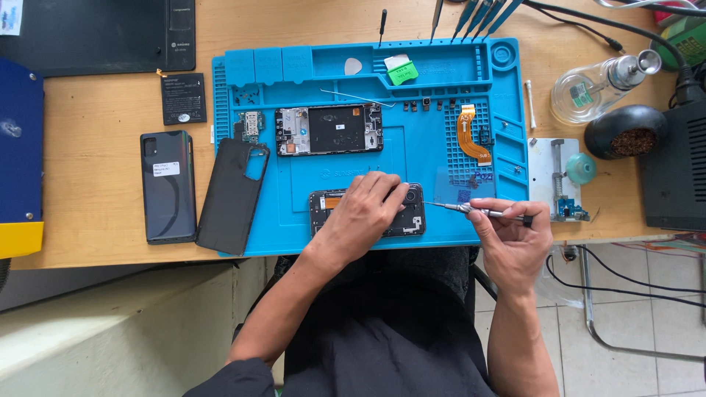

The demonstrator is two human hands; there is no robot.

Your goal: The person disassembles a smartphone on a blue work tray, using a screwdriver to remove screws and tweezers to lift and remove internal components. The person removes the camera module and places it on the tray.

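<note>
The open phone (368,212) lies flat at the front of the blue mat (309,165), long side running left to right. It looks thin and easy to break, so hold its edges. The left hand (368,213) presses down on it. The right hand (511,239) pinches a thin screwdriver (478,212), tip pointing left, maybe touching the phone.

Left hand (365,208) covers most of the opened phone (412,217) (middle hidden). Screwdriver (478,212) tip too small to read. Small screws (248,95) on blue mat (441,147) indistinct. Tool handles (478,11) cut off at top edge.
</note>
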